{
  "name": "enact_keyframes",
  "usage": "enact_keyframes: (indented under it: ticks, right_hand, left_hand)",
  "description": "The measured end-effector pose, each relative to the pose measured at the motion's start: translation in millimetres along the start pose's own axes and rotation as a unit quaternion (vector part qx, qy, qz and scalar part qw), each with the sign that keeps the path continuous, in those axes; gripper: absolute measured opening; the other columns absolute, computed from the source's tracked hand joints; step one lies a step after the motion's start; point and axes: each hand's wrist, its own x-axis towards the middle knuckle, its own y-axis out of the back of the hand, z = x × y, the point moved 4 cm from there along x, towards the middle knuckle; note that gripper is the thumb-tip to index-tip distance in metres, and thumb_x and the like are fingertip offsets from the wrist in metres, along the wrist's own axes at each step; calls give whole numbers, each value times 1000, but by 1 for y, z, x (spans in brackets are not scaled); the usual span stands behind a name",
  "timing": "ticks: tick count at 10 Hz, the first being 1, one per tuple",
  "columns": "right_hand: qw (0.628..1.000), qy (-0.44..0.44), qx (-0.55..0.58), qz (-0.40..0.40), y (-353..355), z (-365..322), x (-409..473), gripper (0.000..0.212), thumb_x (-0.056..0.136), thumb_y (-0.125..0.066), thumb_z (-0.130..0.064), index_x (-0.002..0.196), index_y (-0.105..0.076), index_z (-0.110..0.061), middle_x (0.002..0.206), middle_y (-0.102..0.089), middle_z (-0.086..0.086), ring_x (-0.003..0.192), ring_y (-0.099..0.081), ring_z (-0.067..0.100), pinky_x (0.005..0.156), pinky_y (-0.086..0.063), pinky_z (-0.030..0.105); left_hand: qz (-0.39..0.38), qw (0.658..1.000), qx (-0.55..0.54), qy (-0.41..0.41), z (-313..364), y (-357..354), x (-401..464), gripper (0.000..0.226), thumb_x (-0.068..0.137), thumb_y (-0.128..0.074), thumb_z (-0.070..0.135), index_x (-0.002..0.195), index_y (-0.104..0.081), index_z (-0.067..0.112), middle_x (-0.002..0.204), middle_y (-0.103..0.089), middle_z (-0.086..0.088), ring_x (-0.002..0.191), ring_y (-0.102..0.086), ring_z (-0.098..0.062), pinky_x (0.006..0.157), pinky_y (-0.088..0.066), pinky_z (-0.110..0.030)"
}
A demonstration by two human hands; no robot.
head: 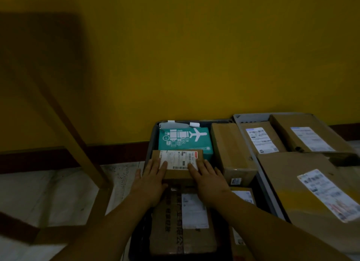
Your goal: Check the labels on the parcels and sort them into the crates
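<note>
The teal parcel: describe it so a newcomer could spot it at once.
Find the dark crate against the yellow wall. The teal parcel sits at its far end, behind the small brown box under both hands. Only it is teal, printed with a white airplane.

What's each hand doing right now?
Left hand: open, fingers flat on the small box.
Right hand: open, fingers flat on the same box.

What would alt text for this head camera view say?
Two bare hands, left and right, press flat on a small brown cardboard parcel with a white label, in a dark plastic crate beside a teal box. A grey crate of labelled cartons stands right.
</note>
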Motion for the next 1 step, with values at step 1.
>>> enact_keyframes:
  ticks: [1]
  right_hand:
    - [1000,-9,22,1,5,-1,1,81,98,-44,-48,153,11,-30,161,18,7,148,14,31,119,2,50]
  left_hand:
    - [-13,1000,-16,7,2,9,4,82,96,-38,56,152,16,27,159,23,-3,146,20,-25,116,3,-55]
